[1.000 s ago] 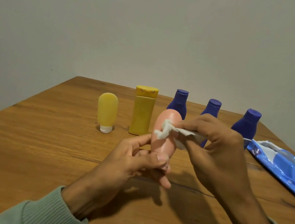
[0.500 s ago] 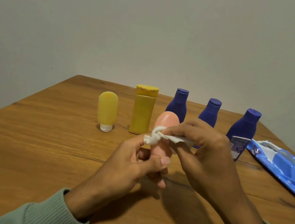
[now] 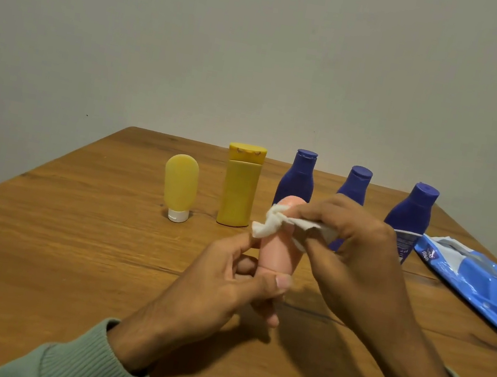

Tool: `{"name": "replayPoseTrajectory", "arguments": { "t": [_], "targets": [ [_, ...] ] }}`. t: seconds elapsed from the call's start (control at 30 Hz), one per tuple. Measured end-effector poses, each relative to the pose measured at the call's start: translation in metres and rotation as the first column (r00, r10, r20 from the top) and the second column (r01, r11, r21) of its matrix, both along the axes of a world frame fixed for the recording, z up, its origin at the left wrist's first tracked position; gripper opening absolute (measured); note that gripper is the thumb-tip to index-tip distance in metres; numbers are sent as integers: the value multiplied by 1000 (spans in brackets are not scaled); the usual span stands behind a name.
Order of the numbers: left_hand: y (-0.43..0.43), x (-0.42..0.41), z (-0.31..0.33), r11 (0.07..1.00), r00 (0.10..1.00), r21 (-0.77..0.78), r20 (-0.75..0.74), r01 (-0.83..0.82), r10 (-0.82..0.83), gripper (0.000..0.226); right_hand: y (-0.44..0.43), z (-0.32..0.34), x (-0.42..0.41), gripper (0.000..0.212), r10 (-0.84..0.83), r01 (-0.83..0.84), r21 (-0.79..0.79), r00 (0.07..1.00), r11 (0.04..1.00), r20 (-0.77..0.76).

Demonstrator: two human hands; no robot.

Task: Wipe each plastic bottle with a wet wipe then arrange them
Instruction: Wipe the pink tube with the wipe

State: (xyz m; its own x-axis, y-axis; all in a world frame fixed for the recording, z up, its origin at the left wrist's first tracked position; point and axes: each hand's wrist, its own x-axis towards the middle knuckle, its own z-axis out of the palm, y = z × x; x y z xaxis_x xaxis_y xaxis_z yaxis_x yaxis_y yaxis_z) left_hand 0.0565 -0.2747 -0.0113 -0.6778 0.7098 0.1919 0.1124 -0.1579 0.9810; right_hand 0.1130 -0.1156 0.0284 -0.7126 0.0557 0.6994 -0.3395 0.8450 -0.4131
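Note:
My left hand (image 3: 224, 286) grips the lower end of a pink rounded bottle (image 3: 279, 252), held upright above the table. My right hand (image 3: 357, 256) presses a crumpled white wet wipe (image 3: 274, 224) against the bottle's upper part. Behind them a row stands on the table: a small yellow tube bottle (image 3: 179, 185) on its white cap, a taller yellow flip-top bottle (image 3: 240, 187), and three dark blue bottles (image 3: 297, 177) (image 3: 354, 184) (image 3: 411, 212), the middle one partly hidden by my right hand.
A blue wet-wipe pack (image 3: 484, 287) lies at the table's right edge. The wooden table (image 3: 51, 237) ends at a grey wall behind the bottles. Green sleeves cover both forearms.
The wipe has slid down and leftward over the pink bottle's top, bunching at its left side. My right hand shifted slightly, uncovering more of the right blue bottle's label.

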Motion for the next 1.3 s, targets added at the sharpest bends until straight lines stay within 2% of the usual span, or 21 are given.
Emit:
{"name": "replayPoseTrajectory", "arguments": {
  "t": [0.1,0.17,0.37,0.57,0.77,0.87,1.0,1.2,1.3],
  "targets": [
    [1,-2,2,998,1000,59,17,-17,16,29,-5,4,2,21,74,-69,-41,988,997,137],
    [2,-3,3,995,999,90,32,-45,42,29,-7,7,2,20,101,-91,-57,973,994,209],
    [2,-4,2,990,991,135,136,-33,14,35,-4,16,6,23,138,-132,-41,958,990,250],
    [-3,-6,6,991,974,128,214,50,-77,39,3,16,6,22,114,-114,-10,985,993,132],
    [-6,-2,7,986,961,51,217,161,-168,41,14,12,0,27,-54,49,-85,997,995,-58],
    [-4,1,5,985,968,4,182,174,-172,41,19,10,-3,25,-123,115,-88,989,990,-87],
    [-2,3,4,989,979,-18,150,145,-140,42,18,10,-2,24,-89,85,-71,995,994,-53],
    [-3,-2,4,993,978,118,203,30,-53,35,-3,9,3,20,103,-91,-79,982,993,159],
    [-2,-3,4,990,974,135,228,-25,-6,37,-5,11,4,20,159,-141,-104,968,985,194]
  ]
}}
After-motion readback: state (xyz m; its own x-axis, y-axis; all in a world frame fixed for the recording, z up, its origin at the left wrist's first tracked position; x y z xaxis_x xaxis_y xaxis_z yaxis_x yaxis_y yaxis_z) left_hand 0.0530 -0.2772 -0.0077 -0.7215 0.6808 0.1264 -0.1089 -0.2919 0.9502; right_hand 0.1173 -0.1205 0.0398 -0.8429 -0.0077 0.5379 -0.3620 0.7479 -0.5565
